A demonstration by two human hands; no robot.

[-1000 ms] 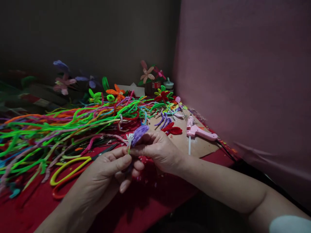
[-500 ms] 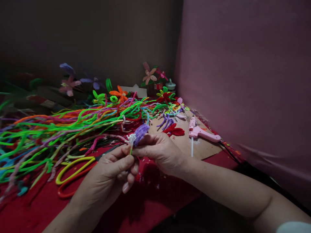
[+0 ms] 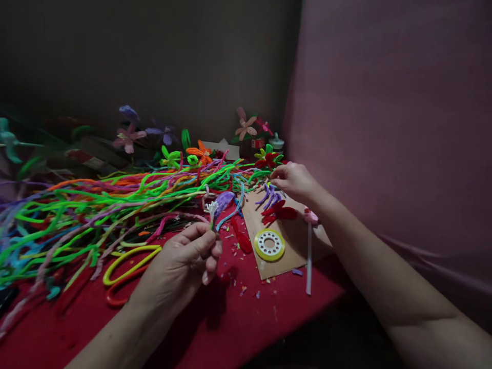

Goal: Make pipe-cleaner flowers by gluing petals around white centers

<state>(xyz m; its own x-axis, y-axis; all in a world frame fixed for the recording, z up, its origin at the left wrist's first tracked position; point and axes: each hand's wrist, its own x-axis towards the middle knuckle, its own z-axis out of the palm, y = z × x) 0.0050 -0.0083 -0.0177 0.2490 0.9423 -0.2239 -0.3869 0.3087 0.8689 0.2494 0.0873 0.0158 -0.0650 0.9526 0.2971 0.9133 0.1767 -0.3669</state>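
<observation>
A thin stem topped by a bunch of white stamens [image 3: 211, 207] and one purple fuzzy petal [image 3: 225, 203] is pinched in my left hand [image 3: 188, 251], above the red cloth. My right hand [image 3: 294, 180] is over the far end of the cardboard [image 3: 249, 205], fingers curled together and pointing left among small craft pieces. What its fingertips hold, if anything, I cannot make out. Just below them lie purple pipe-cleaner pieces [image 3: 269, 196] and red petals [image 3: 280, 212]. On the cardboard's near part is a yellow-edged tape roll [image 3: 269, 244].
Many colourful pipe cleaners [image 3: 126, 197] cover the left and middle. Scissors with yellow and red handles [image 3: 132, 264] lie by my left wrist. A pink glue gun [image 3: 310, 216] with a glue stick is partly under my right forearm. Finished fuzzy flowers [image 3: 246, 126] stand behind.
My right hand has let go of the purple petal and moved away to the far right. My left hand keeps the stem. The tape roll, hidden before, now shows.
</observation>
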